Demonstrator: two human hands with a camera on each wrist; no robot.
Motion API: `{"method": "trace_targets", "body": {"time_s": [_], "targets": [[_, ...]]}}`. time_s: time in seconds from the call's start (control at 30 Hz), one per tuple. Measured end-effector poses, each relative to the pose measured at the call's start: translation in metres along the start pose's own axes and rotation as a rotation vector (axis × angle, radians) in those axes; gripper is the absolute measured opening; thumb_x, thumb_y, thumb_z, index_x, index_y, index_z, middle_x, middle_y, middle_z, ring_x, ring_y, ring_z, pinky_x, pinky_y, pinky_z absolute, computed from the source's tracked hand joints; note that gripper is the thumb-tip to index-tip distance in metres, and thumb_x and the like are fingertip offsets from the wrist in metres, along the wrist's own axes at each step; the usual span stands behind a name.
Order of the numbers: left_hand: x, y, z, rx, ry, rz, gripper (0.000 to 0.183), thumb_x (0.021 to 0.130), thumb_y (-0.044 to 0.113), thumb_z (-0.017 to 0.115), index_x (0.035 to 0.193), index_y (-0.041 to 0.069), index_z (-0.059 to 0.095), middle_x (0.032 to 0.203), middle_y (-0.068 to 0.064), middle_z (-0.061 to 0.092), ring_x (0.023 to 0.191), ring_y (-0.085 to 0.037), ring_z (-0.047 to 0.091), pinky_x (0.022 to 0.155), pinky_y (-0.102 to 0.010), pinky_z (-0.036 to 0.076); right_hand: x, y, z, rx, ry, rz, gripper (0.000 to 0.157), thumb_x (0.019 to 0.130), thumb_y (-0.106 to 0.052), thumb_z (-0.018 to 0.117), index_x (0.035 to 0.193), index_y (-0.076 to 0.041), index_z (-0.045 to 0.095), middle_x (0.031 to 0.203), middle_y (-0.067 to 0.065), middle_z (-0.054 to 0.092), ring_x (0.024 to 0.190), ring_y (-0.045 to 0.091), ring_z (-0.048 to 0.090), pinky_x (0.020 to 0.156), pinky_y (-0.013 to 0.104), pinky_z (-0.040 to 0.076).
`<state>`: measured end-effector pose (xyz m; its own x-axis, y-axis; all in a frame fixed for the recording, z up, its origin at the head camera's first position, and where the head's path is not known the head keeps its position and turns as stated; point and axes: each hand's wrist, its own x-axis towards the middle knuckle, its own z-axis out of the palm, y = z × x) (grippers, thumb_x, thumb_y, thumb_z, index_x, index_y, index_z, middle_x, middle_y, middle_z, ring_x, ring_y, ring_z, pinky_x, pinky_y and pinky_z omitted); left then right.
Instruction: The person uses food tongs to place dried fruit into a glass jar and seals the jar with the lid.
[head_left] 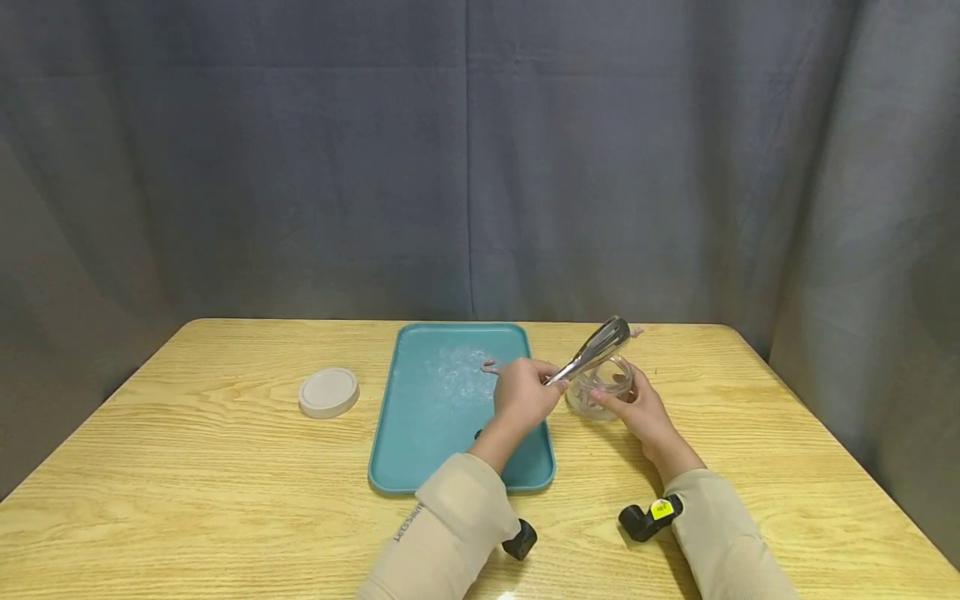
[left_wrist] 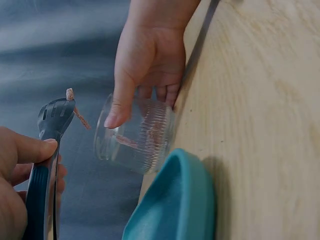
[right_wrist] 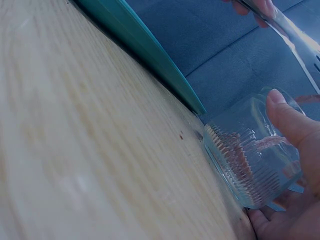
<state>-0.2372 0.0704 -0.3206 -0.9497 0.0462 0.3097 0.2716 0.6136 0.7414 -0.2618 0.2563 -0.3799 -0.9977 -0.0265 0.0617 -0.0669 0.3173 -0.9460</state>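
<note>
Left hand, curled round raised tongs, hovers beside the glass jar the right hand clasps.

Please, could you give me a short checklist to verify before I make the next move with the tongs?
1. Left hand grips the tongs: ok.
2. Tongs hold something: ok, a pinkish strip is caught at the tips.
3. Right hand holds the glass jar: ok, thumb and fingers are around it.
4. Jar is uncovered: ok, the off-white lid lies apart on the table.
5. Held strip is exactly in line with the jar's mouth: cannot tell; it is outside the jar, above the rim.
6. Tray is free of strips: not ok, another strip shows there beside the left hand.
</note>
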Motion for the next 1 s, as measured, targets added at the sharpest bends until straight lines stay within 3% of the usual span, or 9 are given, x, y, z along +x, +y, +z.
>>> {"method": "trace_targets", "body": {"time_s": [0.33, 1.0], "targets": [[-0.001, -0.006, 0.008, 0.035, -0.004, -0.018, 0.011, 0.072, 0.022, 0.070, 0.082, 0.018, 0.072, 0.069, 0.008, 0.062, 0.056, -0.006, 0.049, 0.048, -0.021, 0.037, 0.000, 0.001, 0.000, -0.006, 0.004, 0.000, 0.089, 0.076, -0.035, 0.065, 0.139, -0.009, 0.008, 0.137, 0.019, 0.019, 0.123, 0.036, 0.018, 0.095, 0.051, 0.013], [-0.001, -0.016, 0.006, 0.070, 0.015, -0.001, 0.008, 0.073, 0.023, 0.069, 0.079, 0.018, 0.071, 0.060, 0.009, 0.056, 0.047, -0.007, 0.042, 0.043, -0.022, 0.032, -0.001, 0.000, 0.001, -0.013, 0.017, 0.007, 0.089, 0.075, -0.036, 0.066, 0.139, -0.009, 0.010, 0.137, 0.017, 0.021, 0.123, 0.036, 0.019, 0.095, 0.052, 0.011]]}}
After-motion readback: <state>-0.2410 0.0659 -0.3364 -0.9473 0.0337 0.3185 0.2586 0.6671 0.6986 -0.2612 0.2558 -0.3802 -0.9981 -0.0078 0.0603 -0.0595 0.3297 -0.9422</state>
